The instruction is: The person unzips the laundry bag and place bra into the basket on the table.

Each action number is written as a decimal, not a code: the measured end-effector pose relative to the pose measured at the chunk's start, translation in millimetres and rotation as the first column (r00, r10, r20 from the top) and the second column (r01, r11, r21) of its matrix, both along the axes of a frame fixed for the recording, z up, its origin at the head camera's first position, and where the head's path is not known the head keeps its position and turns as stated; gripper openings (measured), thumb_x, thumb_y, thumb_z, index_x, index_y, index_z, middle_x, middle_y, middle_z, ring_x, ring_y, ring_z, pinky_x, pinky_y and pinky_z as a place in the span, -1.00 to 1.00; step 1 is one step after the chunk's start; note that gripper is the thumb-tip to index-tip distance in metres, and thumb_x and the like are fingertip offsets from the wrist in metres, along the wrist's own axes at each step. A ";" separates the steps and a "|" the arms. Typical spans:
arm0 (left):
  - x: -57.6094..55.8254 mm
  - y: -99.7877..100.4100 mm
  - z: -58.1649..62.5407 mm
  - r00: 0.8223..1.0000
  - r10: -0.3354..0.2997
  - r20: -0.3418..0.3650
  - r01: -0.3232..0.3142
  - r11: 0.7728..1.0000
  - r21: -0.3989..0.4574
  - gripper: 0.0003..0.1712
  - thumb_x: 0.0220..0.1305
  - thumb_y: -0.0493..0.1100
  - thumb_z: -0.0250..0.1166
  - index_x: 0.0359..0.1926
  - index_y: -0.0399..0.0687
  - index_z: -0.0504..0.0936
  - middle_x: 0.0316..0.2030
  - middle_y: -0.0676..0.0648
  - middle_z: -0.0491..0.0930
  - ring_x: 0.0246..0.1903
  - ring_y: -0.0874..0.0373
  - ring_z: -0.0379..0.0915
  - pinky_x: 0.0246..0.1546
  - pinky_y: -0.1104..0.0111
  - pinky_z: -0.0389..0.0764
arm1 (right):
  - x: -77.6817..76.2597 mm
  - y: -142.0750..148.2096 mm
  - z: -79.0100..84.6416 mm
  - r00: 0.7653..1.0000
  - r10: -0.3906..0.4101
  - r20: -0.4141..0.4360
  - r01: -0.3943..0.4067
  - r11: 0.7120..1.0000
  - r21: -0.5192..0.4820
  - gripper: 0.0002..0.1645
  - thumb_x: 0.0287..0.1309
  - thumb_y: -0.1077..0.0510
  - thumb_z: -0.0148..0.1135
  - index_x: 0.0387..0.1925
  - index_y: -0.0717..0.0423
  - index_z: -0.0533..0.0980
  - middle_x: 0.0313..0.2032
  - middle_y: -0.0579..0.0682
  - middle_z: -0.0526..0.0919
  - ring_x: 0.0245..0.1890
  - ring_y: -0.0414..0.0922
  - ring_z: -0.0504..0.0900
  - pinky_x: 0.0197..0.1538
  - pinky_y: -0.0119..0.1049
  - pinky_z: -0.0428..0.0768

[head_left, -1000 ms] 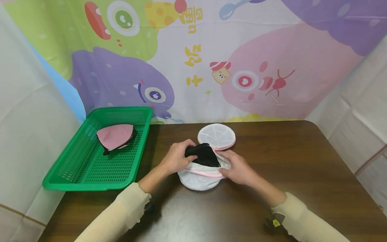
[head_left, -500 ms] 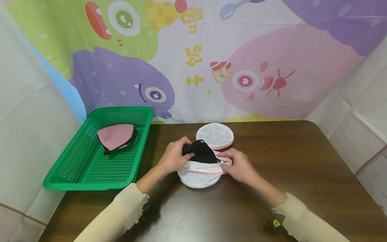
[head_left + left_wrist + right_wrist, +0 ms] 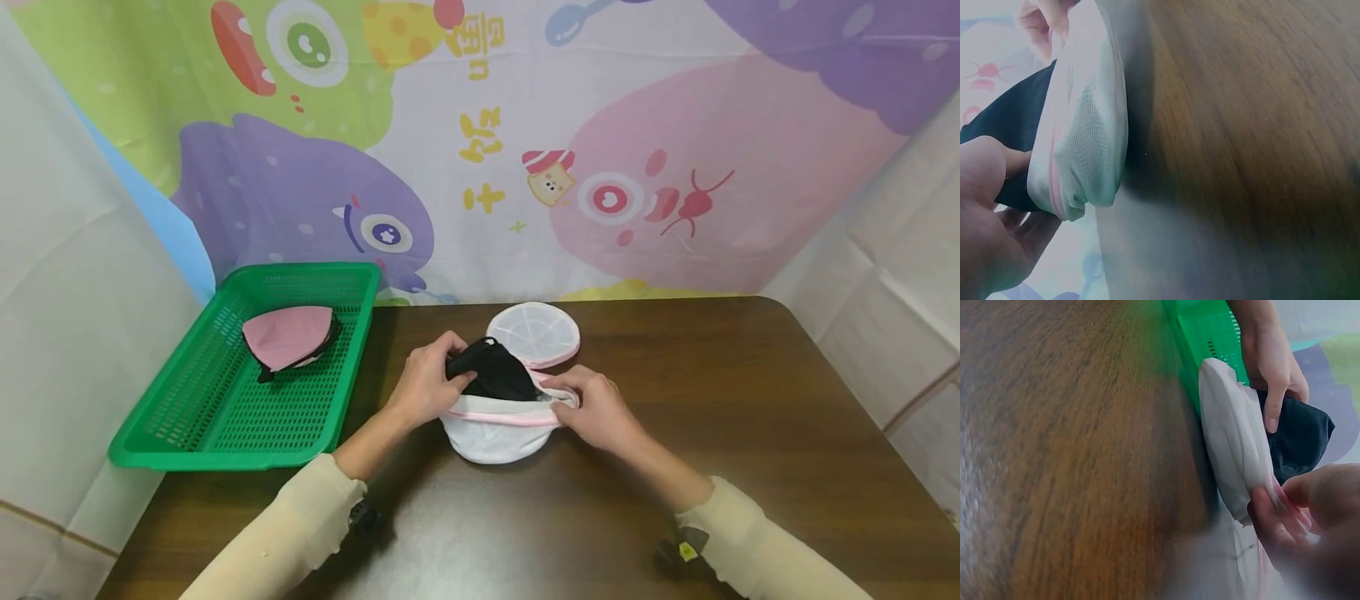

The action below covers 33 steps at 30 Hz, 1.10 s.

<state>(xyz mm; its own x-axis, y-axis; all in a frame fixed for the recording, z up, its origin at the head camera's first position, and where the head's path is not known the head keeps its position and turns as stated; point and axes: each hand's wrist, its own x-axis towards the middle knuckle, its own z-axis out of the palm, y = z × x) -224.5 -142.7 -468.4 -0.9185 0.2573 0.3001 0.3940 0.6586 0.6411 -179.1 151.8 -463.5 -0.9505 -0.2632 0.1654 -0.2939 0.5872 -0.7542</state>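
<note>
A round white mesh laundry bag with a pink zipper edge stands unzipped near the middle of the table. From its mouth sticks a folded black cloth item with a curved edge; its lower part is hidden inside. My left hand pinches the black item at its left side, thumb in front, as the left wrist view also shows. My right hand holds the bag's rim at the right between thumb and fingers. The bag's round mesh lid lies folded back on the table behind it.
A green plastic basket stands at the left, with a folded pink cloth item with black trim in it. The brown wooden table ends at a cartoon-printed curtain behind. White sheeting hangs at both sides.
My left hand has shifted slightly up and to the left with the black item, which sticks out of the bag a little more. The bag has slid slightly away; my right hand keeps its hold.
</note>
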 end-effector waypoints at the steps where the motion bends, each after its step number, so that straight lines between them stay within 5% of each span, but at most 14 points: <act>1: 0.1 0.0 0.2 1.000 0.006 -0.004 -0.006 1.000 0.005 -0.71 0.35 -0.22 0.56 0.00 -0.04 0.66 -0.06 -0.23 0.86 -0.07 -0.19 0.78 0.08 -0.10 0.80 | 0.0 0.1 0.4 1.000 -0.001 0.002 0.001 1.000 0.002 -0.61 0.21 0.44 0.41 0.06 0.26 0.83 -0.12 0.18 0.83 -0.21 -0.05 0.58 -0.14 -0.35 0.44; 9: 16.9 7.4 31.4 0.994 0.065 0.082 -0.064 0.998 -0.014 -0.69 0.39 -0.30 0.53 0.08 -0.16 0.67 0.04 -0.26 0.86 0.08 -0.26 0.80 0.25 -0.13 0.76 | 0.6 0.7 4.1 0.997 -0.018 0.073 0.016 0.999 0.036 -0.57 0.27 0.40 0.40 0.15 0.22 0.81 -0.07 0.16 0.81 -0.17 -0.04 0.56 -0.13 -0.33 0.43; 20: 18.4 4.3 37.8 0.989 0.133 0.063 -0.135 0.991 0.026 -0.70 0.35 -0.29 0.54 0.02 -0.16 0.65 -0.11 -0.28 0.85 -0.03 -0.24 0.79 0.14 -0.13 0.75 | -1.7 5.9 -4.9 1.000 0.005 -0.001 -0.005 1.000 -0.011 -0.58 0.22 0.37 0.37 0.10 0.23 0.83 -0.12 0.16 0.80 -0.20 -0.02 0.57 -0.13 -0.29 0.44; 31: 19.3 2.0 41.2 0.964 0.212 0.162 -0.227 0.970 0.082 -0.67 0.44 -0.24 0.50 0.09 -0.17 0.59 0.00 -0.32 0.80 0.07 -0.28 0.71 0.22 -0.14 0.70 | -0.1 3.1 6.4 0.996 -0.021 0.082 0.018 0.999 0.044 -0.57 0.28 0.40 0.40 0.17 0.23 0.81 -0.02 0.20 0.82 -0.13 0.01 0.60 -0.08 -0.28 0.46; 33: 19.4 1.8 43.4 0.959 0.220 0.178 -0.238 0.967 0.088 -0.67 0.44 -0.23 0.50 0.09 -0.17 0.58 0.01 -0.32 0.80 0.08 -0.28 0.69 0.21 -0.14 0.69 | -5.1 7.3 -4.4 0.998 -0.005 0.055 0.004 1.000 0.025 -0.58 0.29 0.36 0.40 0.16 0.18 0.82 -0.04 0.16 0.82 -0.15 -0.01 0.59 -0.09 -0.27 0.46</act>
<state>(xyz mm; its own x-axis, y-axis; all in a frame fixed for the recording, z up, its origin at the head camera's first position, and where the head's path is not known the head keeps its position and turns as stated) -205.1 -140.8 -425.1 -0.9882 0.0085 0.1532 0.1228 0.6420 0.7568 -184.2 159.1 -467.9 -0.9591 -0.2621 0.1064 -0.2496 0.6074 -0.7542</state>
